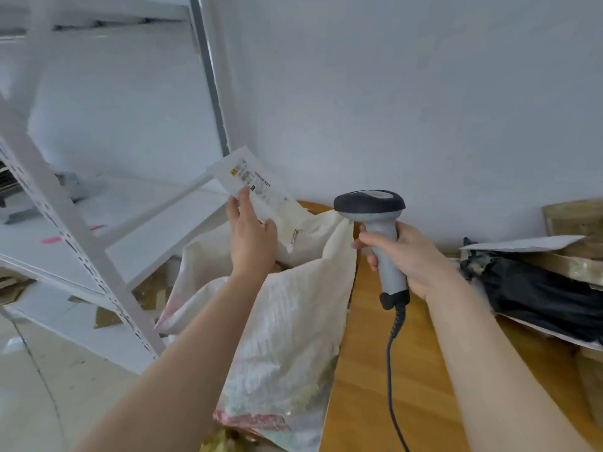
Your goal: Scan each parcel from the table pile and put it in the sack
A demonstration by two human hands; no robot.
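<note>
Holding parcel (257,187) in left hand (251,236), apparently over sack (293,321) | right hand (408,256) grips scanner (375,203)

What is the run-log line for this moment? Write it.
left hand holds labelled parcel above sack | right hand grips barcode scanner | parcel not yet in sack | black bag on wooden table

A flat white parcel (261,190) with a printed label is held by the left hand (251,236) above the open white sack (293,321), which is draped against the wooden bench (375,386). A grey scanner (370,203) is gripped by its handle in the right hand (404,256), near the parcel. A white rack (81,239) is seen at left.
</note>
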